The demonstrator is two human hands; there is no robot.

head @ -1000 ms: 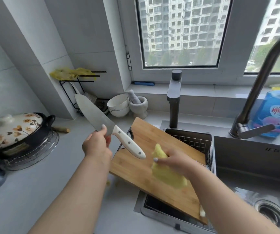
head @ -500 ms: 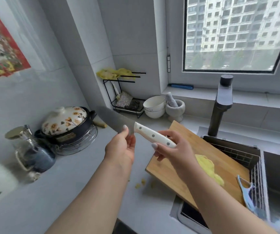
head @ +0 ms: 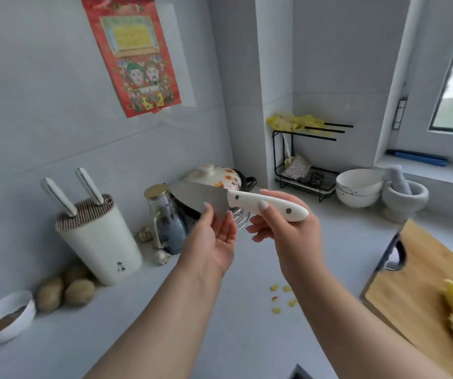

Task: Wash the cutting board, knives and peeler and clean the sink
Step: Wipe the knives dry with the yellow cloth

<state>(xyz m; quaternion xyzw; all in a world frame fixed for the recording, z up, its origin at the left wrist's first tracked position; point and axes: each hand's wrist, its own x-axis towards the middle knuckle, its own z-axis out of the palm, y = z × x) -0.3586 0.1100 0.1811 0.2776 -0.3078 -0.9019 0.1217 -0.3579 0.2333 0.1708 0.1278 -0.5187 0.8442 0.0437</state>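
With the knife (head: 219,201) held level above the bench right of the knife block (head: 98,236), the right hand (head: 280,228) gripped its handle while the left hand (head: 214,236) pinched the blade, best slotted point-first, slowly.

Grey counter (head: 219,318): knife block (head: 102,242), potatoes (head: 66,291), cutting board (head: 422,285).

Two bare forearms are entering from the lower edge, neither wearing a sleeve, watch or bracelet. The left hand (head: 214,239) and right hand (head: 288,228) are showing long fingernails (head: 263,205) wearing pale, glossy polish; no rings are showing.
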